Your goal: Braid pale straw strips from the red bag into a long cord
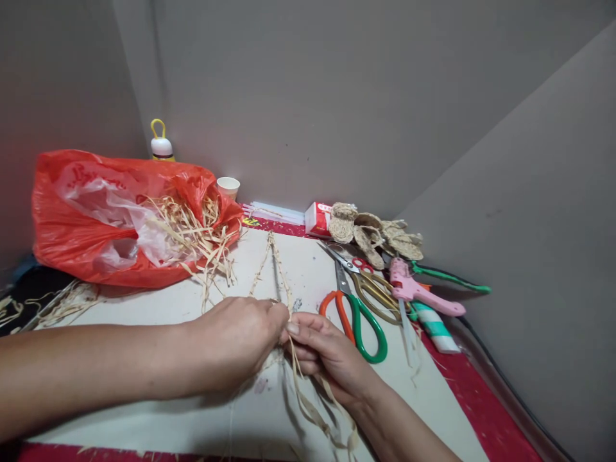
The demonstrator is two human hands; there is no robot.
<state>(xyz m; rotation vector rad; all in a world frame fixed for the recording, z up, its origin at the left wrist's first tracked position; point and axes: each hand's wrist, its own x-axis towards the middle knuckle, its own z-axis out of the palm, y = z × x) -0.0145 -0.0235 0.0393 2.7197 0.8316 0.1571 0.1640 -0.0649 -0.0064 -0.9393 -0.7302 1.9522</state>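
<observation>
The left grip and right grip pinched a straw cord between them, orange-and-green scissors lying just rightward, a red bag farther left.

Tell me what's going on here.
A person's left hand and right hand meet over a white work surface, holding a thin, rough, pale tan fibre cord. Loose flat strands trail below. A shiny red plastic bag spilling straw-coloured strips lies to the left; steel scissors with orange and green handles lie beyond the right hand.
</observation>
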